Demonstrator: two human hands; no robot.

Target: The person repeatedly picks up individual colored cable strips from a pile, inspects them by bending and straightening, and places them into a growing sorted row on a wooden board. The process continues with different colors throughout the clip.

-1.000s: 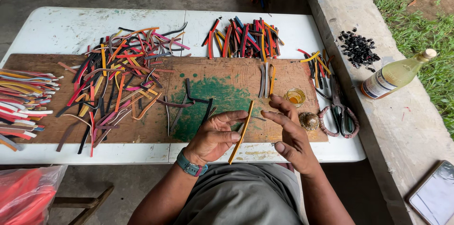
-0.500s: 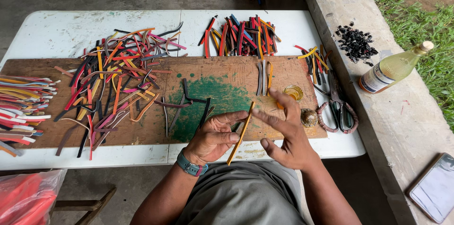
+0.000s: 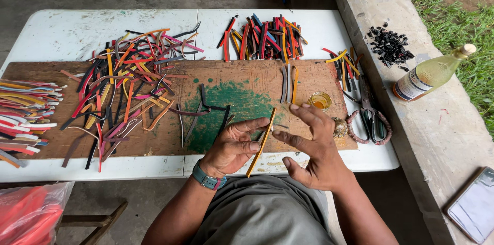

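A person's left hand (image 3: 232,144) pinches a long orange strip (image 3: 261,142) between thumb and fingers above the near edge of the wooden board (image 3: 170,137) on the white bench (image 3: 67,34). The strip's long axis runs diagonally, upper end pointing away and rightward, lower end toward the body. The right hand (image 3: 311,144) hovers beside it, fingers spread wide, holding nothing.
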